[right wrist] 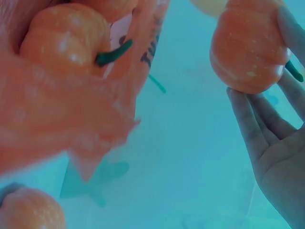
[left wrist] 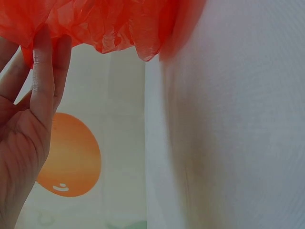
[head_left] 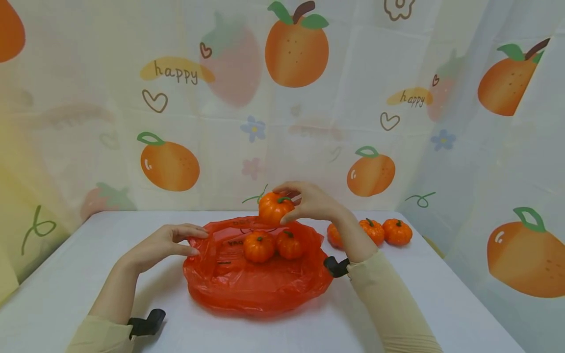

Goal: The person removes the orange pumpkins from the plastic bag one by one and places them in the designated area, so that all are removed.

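A small orange pumpkin (head_left: 272, 208) with a green stem is held in my right hand (head_left: 314, 202), above the back of an opened red plastic bag (head_left: 260, 294). The right wrist view shows thumb and fingers around this pumpkin (right wrist: 250, 47). Two more small pumpkins, a left one (head_left: 259, 247) and a right one (head_left: 290, 244), sit side by side in the bag. At the bag's left rim, my left hand (head_left: 161, 245) holds the plastic between thumb and fingers. The left wrist view shows its fingers (left wrist: 43, 81) against the crumpled film (left wrist: 114, 24).
Right of the bag, several pumpkins (head_left: 398, 232) stand on the white table (head_left: 441, 304); my right forearm partly covers them. A fruit-printed curtain (head_left: 282, 127) hangs behind the table. Each wrist wears a black device (head_left: 147, 323).
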`<state>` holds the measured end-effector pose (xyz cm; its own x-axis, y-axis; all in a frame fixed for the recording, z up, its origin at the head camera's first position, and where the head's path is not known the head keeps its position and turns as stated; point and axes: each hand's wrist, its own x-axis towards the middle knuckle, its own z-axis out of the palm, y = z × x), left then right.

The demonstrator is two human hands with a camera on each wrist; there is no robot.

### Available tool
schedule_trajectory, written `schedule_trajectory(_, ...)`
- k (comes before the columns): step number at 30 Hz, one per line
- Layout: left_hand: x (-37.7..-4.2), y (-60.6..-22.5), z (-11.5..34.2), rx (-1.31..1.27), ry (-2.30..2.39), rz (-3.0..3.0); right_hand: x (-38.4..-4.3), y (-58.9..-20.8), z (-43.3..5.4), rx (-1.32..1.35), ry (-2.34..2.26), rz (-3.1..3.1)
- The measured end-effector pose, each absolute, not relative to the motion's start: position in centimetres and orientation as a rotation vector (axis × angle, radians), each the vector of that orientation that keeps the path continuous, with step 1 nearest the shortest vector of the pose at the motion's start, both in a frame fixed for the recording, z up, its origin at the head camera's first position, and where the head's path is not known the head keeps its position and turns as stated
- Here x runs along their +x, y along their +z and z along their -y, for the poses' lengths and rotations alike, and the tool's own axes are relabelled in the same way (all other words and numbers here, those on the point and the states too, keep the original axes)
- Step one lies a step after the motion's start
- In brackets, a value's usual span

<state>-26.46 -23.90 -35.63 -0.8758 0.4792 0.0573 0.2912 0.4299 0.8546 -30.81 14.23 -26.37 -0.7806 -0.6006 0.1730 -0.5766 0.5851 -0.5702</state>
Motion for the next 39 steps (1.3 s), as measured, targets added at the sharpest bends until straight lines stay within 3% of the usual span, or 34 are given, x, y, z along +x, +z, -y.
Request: schedule_trajectory(39,-26.5,-35.7,23.6,0.688,1.420,-2.476,-27.0,-29.0,-25.3,-0.770,-1.114,-2.903)
